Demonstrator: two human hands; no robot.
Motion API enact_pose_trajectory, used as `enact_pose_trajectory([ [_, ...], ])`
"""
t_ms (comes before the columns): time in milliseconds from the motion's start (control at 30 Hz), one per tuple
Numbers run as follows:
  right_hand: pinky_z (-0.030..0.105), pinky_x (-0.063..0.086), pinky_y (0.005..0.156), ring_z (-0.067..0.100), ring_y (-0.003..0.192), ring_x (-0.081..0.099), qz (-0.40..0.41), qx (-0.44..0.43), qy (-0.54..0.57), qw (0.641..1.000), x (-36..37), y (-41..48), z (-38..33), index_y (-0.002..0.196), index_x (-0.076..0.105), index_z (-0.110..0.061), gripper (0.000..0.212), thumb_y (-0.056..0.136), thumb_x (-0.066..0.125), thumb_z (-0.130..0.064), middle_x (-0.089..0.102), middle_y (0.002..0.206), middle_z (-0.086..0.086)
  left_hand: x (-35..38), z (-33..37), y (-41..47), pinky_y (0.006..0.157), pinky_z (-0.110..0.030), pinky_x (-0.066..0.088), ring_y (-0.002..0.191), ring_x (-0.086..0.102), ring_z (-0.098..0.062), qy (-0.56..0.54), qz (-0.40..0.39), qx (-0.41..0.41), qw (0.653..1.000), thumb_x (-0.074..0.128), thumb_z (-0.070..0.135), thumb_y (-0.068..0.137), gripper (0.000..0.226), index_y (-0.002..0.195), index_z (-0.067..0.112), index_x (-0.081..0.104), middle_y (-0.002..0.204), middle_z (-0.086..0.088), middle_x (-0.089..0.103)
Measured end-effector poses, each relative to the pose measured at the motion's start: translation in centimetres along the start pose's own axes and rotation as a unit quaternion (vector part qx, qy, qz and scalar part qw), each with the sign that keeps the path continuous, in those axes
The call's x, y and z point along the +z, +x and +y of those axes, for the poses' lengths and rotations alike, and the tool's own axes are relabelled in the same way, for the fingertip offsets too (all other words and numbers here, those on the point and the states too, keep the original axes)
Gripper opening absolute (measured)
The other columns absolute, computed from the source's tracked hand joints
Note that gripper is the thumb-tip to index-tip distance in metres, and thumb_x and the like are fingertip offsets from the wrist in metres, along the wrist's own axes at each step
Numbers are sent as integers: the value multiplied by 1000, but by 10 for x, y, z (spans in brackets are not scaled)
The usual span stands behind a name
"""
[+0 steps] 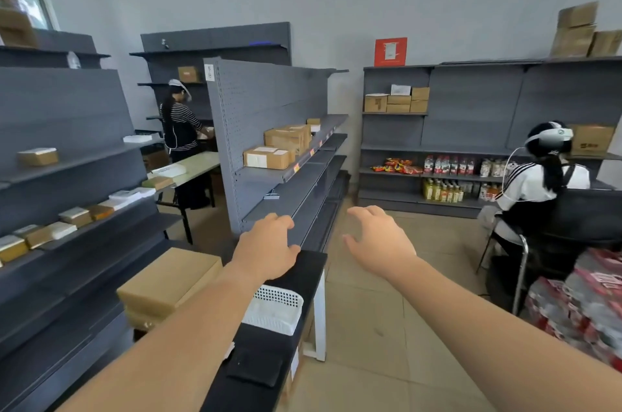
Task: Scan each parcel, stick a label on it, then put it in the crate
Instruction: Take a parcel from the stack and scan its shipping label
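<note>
Head view: I am holding both arms out, left grip (pixel 266 246) and right grip (pixel 377 243) released and empty. The parcel stack (pixel 168 280) is sitting below-left of the left grip, the nearer one, beside the white crate (pixel 274 310) on the tabletop (pixel 313 263).

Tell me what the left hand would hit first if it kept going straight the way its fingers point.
Probably a low shelf of the grey shelving unit ahead of the left hand. The two overlap in the picture, but the depth between them is unclear.
</note>
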State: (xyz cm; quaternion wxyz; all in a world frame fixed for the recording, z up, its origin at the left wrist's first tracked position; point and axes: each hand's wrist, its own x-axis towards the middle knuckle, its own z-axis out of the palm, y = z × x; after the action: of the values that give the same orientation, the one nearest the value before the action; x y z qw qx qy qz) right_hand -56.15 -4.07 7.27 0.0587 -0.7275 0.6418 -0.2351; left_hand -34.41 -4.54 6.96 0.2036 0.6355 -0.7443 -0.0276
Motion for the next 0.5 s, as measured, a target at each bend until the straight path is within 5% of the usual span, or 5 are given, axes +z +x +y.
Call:
enact_pose_trajectory([
  [333, 42, 48, 105, 24, 131, 51, -90, -31, 21, 995, 142, 175, -12, 152, 42, -30, 55, 99, 55, -38, 43, 151, -3, 93, -127, 139, 98, -44, 50, 121, 56, -22, -9, -34, -83, 996, 64, 40, 93, 46, 135, 26, 53, 131, 3, 55],
  [500, 42, 46, 110, 21, 133, 52, -189, -87, 44, 977, 241, 231, -57, 153, 40, -31, 56, 101, 57, -41, 39, 157, -4, 132, -231, 141, 72, -21, 56, 89, 66, -14, -20, -97, -216, 971, 62, 39, 96, 32, 123, 24, 61, 108, 7, 66],
])
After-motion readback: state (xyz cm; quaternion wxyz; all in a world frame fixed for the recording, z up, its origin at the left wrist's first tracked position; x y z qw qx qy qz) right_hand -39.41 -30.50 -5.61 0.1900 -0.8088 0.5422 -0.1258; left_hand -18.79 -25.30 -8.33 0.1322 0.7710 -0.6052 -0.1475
